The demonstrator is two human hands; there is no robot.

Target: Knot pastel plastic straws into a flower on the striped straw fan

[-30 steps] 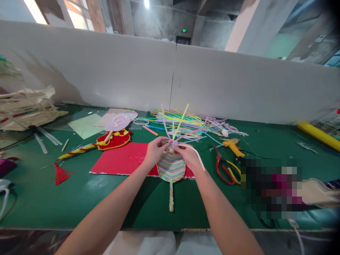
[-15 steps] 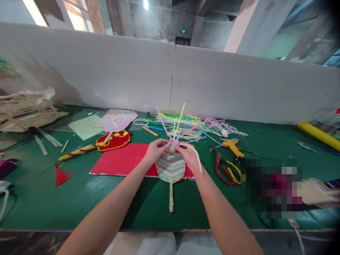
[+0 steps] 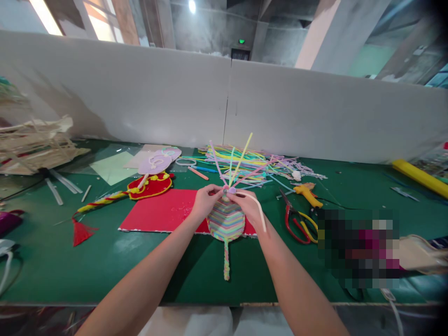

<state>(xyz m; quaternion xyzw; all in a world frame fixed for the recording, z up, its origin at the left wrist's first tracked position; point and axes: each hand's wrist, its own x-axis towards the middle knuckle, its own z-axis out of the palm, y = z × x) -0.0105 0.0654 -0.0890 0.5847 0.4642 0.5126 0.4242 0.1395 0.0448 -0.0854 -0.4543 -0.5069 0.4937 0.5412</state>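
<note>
Between my two hands is a small fan covered in pastel zigzag stripes of fuzzy pipe cleaners, its twisted handle pointing toward me. My left hand pinches the fan's top edge from the left. On the other side my right hand has its fingers closed on the same edge. Small pink and lilac curls sit between the fingertips. Loose pipe cleaners fan out from there: a yellow one, a purple one and others. A cream pipe cleaner hangs over my right wrist.
Under the fan lies a red board. Behind it is a pile of pastel pipe cleaners. Scissors and a yellow glue gun lie to the right. A red fan with a tassel and purple fan shapes are left.
The upright purple, teal and yellow pipe cleaners have tilted right. The fingertips have shifted slightly around the curls at the fan's top; both hands keep their grip.
</note>
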